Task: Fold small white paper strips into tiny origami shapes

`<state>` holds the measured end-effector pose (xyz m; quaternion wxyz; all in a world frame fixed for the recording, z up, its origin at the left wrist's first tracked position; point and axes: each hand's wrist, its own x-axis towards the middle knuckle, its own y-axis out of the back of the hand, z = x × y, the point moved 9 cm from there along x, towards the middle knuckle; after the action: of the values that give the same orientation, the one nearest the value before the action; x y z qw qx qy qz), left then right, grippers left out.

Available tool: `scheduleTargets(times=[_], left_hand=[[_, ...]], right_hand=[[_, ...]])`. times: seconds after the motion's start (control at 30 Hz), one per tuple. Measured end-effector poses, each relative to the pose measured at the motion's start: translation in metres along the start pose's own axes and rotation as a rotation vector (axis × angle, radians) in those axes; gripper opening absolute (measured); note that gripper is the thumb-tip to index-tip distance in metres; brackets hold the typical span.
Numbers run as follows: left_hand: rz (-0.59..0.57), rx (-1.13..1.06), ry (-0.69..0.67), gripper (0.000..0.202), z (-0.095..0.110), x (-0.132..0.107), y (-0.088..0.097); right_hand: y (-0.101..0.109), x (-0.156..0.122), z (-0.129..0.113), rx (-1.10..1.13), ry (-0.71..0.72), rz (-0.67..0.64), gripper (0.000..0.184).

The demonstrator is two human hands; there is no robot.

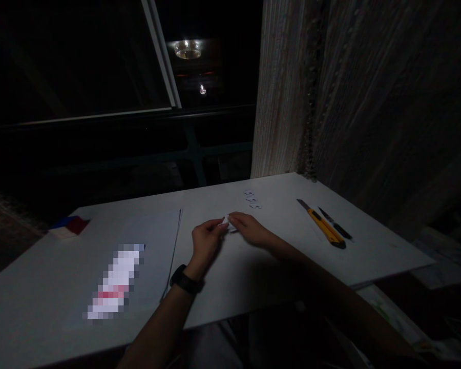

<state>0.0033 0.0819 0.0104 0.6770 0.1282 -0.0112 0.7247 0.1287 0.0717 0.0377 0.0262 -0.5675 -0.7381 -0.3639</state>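
Note:
My left hand (208, 239), with a dark watch (185, 280) on its wrist, meets my right hand (249, 229) above the white table (276, 287). The fingers of both are closed in a pinch on a small white piece (232, 224) that looks like paper. Most of it is hidden by the fingertips and the dim light. Just beyond my right hand lie several small white pieces (252, 199) with dark marks, set in a short row.
On the right rest a yellow box cutter (326, 225), blade out, and a dark pen-like tool (336, 224). Stacked white sheets (157, 241) and a blurred-out strip (115, 282) lie left. A blue, red and white cube (69, 226) sits at the far left. A curtain (278, 92) hangs behind.

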Motion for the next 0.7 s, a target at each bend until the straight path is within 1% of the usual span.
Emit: scheduleTargets(times=[0.1, 0.2, 0.4, 0.7], left_hand=[[0.013, 0.021, -0.012, 0.037, 0.002, 0.000, 0.002], [0.023, 0.046, -0.021, 0.036, 0.002, 0.000, 0.003], [0.013, 0.070, -0.017, 0.036, 0.001, 0.000, 0.002], [0.007, 0.092, -0.034, 0.035, 0.007, -0.002, 0.003]], right_hand=[[-0.002, -0.001, -0.003, -0.045, -0.005, -0.026, 0.031], [-0.002, -0.001, -0.004, -0.046, -0.012, -0.037, 0.032], [-0.003, -0.001, 0.002, 0.021, -0.042, -0.042, 0.032], [-0.007, 0.000, 0.010, 0.118, -0.087, -0.046, 0.030]])
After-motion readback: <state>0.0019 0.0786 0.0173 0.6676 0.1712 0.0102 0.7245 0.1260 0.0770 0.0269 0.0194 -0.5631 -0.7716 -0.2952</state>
